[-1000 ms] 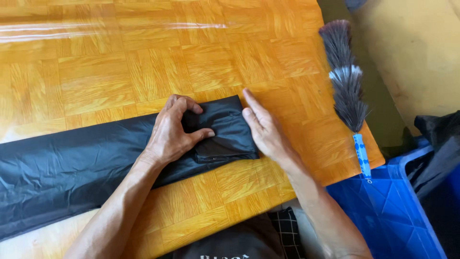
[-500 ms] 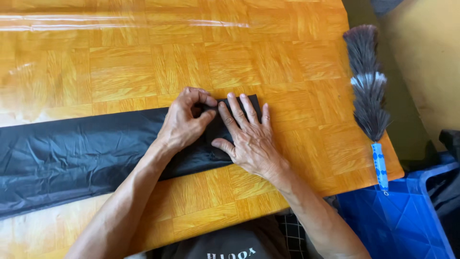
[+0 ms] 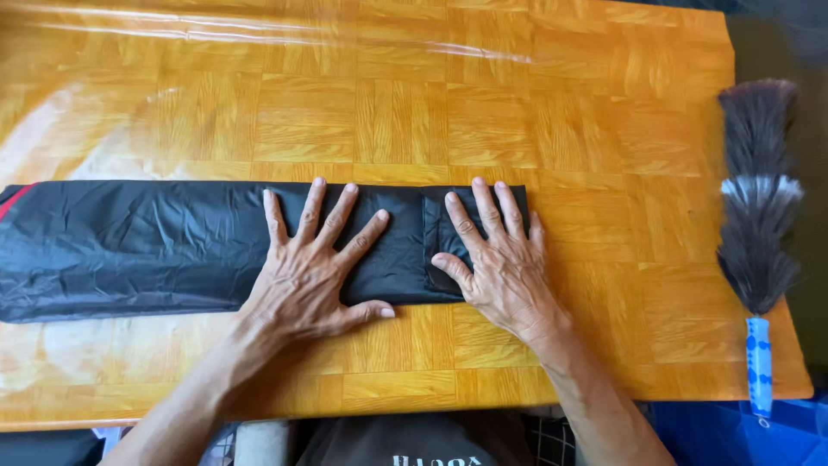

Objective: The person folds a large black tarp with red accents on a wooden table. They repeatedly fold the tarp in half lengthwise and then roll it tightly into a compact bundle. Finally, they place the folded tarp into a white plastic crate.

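Across the frame's middle the black bag (image 3: pixel 172 246) lies long axis left-to-right, its folded end under the right hand (image 3: pixel 500 263), the left hand (image 3: pixel 315 267) beside it, both released, pressing flat on the table (image 3: pixel 431 112).

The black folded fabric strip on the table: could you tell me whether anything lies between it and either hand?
Nothing visible does. The left hand lies flat, fingers spread, directly on the black folded fabric strip. The right hand presses flat on its folded-over right end. The feather duster lies apart at the table's right edge.
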